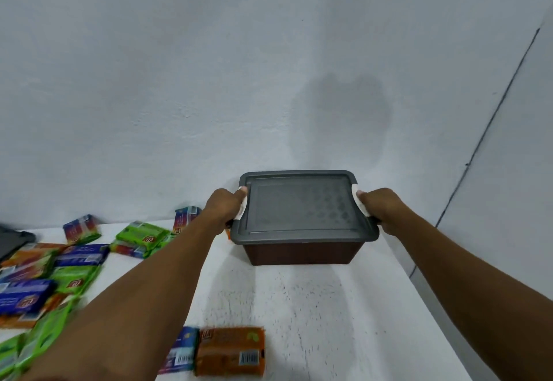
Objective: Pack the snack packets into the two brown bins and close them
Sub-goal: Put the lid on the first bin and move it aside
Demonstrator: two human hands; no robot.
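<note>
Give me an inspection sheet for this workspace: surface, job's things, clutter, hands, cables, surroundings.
Surface: white table, speckled, against the wall.
Job's things: one brown bin with grey lid on; snack packets loose at left; orange packet near front edge.
Clutter: grey object at far left, cut off, unidentifiable.
Hands: left hand and right hand grip the bin's opposite ends at white clips.
Cables: thin dark line down right wall, possibly a cable.
Surroundings: plain pale wall.
</note>
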